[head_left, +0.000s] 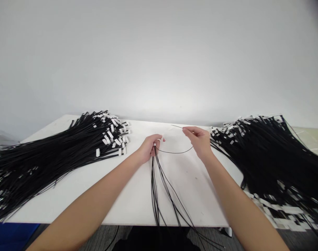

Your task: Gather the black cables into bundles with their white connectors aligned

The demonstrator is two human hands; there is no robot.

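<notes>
My left hand (150,145) is closed around a white connector (155,144), with several thin black wires (159,181) hanging from it over the table's front edge. One black wire (174,152) leaves the connector and sags in a curve across to my right hand (199,139). Between thumb and forefinger, the right hand pinches a thin stick-like piece (177,126) that points up and left; whether this is the wire's end or a separate pin I cannot tell. The two hands are apart, both above the table.
A white table (132,195) stands against a pale wall (159,62). On the left lies a heap of black cables (56,150) with white connectors; a second heap (274,157) spreads on the right. Something blue (13,235) shows below the table at lower left.
</notes>
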